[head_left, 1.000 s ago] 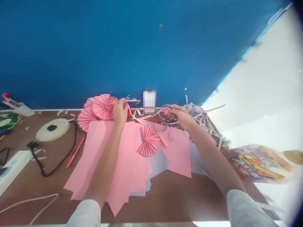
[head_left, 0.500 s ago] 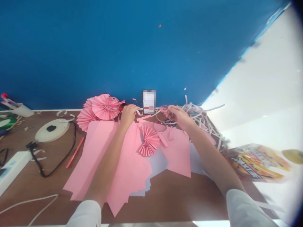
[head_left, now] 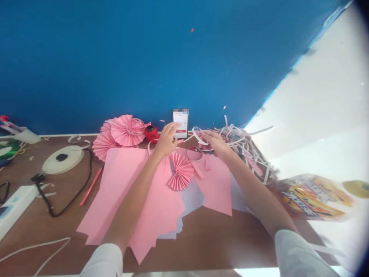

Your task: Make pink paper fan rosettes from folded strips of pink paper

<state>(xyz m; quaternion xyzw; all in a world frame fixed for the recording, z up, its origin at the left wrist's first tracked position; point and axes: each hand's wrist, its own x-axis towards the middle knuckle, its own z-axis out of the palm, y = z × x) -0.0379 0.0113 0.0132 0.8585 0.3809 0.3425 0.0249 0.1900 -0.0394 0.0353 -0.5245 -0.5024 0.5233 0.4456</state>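
Note:
My left hand (head_left: 166,139) reaches toward a phone (head_left: 180,123) that leans against the blue wall, its fingers stretched out and empty, a fingertip at the screen's lower left. My right hand (head_left: 215,142) rests among curled white paper strips (head_left: 245,144), fingers loosely closed around one strip loop. A small pink paper fan (head_left: 180,171) lies on pink paper sheets (head_left: 138,192) between my arms. Larger pink fans (head_left: 122,132) stand by the wall on the left, next to a red tape dispenser (head_left: 151,132).
A round white device (head_left: 62,159) with a black cable (head_left: 69,192) sits at the left, near a red pencil (head_left: 91,186) and a white power strip (head_left: 13,206). A colourful plastic bag (head_left: 313,198) lies at the right on the white surface.
My left hand left the big pink fans and moved right to the phone, uncovering the red tape dispenser. My right hand shifted slightly among the strips.

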